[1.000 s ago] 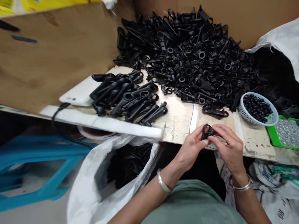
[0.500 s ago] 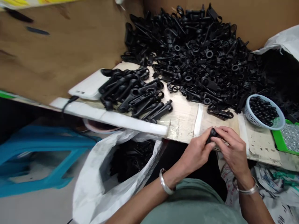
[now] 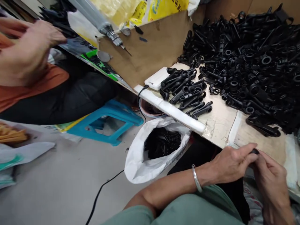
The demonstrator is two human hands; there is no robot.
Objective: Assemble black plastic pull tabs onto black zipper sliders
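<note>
In the head view, the left hand [image 3: 234,163] and the right hand [image 3: 272,175] are together at the near edge of the tabletop [image 3: 221,109]. The fingertips of both hands are closed on a small black part [image 3: 255,151], which is mostly hidden by the fingers, so its exact shape I cannot tell.

Beyond the hands, a large pile of black plastic pieces [image 3: 253,67] covers the far side of the tabletop. Two black handle-like pieces [image 3: 263,125] lie at the front of this pile, nearer to the hands. To the left, a smaller group of black handles [image 3: 185,89] lies between a white flat device [image 3: 156,78] and the pile. A white strip [image 3: 173,111] runs along the near edge.

Below this edge, on the floor [image 3: 70,175], stands an open white sack [image 3: 134,162] with black pieces inside, and a blue stool [image 3: 105,117] is to the left of it. At the upper left, a co-worker's hand [image 3: 35,47] is blurred, and a grey power screwdriver [image 3: 100,23] points down before the cardboard wall [image 3: 161,43].
</note>
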